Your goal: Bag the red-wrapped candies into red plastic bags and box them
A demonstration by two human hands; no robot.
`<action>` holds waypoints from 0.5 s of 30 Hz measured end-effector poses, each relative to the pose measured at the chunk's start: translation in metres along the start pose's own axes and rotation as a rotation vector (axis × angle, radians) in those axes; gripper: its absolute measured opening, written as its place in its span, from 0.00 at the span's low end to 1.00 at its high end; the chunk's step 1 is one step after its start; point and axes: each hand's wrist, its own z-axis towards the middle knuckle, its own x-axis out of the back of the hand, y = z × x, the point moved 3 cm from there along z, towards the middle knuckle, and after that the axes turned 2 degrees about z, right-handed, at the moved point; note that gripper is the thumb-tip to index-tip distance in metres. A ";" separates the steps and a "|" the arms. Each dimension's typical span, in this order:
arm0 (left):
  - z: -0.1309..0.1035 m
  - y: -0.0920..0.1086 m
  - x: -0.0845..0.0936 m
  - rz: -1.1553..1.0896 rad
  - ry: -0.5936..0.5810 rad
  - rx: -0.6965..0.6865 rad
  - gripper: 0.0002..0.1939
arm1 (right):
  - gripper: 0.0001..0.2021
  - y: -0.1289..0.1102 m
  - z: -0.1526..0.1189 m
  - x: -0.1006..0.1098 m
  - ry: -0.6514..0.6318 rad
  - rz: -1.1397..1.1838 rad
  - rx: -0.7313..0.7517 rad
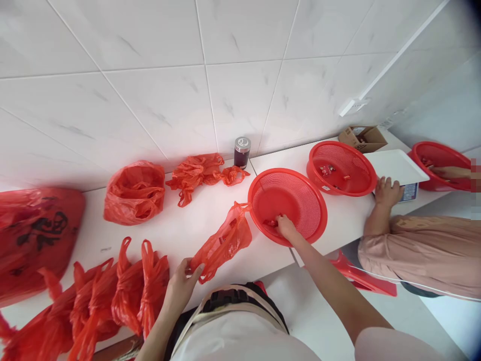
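Observation:
My left hand (184,281) grips one edge of a thin red plastic bag (225,240), with thumb and fingers closed on it. The bag lies stretched across the table, its far handle touching the rim of a red plastic basket (319,228). Inside that basket, my right hand (286,228) reaches down with its fingers pinched at a few small red packets (269,222). The fingertips are partly hidden, and the packets' print is too small to read.
Several knotted red bags (128,291) fill the front left. Behind lie an open red bag (134,193), crumpled bags (199,173) and a tumbler (242,153). Rightward are a second basket (340,168), a cardboard box (363,139), a co-worker's hand (389,191) at a white scale (398,166), and another basket (447,148).

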 end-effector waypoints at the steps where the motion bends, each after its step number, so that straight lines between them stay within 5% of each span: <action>1: 0.000 0.000 0.000 -0.007 -0.001 -0.007 0.20 | 0.06 -0.001 0.000 0.000 0.000 0.024 0.008; 6: -0.003 -0.006 0.004 -0.052 0.029 0.003 0.21 | 0.03 -0.012 -0.005 0.027 0.062 0.173 0.059; 10: -0.003 -0.007 0.007 -0.154 0.095 0.018 0.21 | 0.08 -0.057 -0.027 0.046 0.148 0.348 0.159; 12: -0.002 -0.003 0.006 -0.333 0.093 0.036 0.20 | 0.11 -0.095 -0.042 0.039 0.185 0.571 0.281; 15: 0.000 0.006 -0.001 -0.662 0.058 0.112 0.19 | 0.11 -0.153 -0.064 0.000 0.225 0.899 0.429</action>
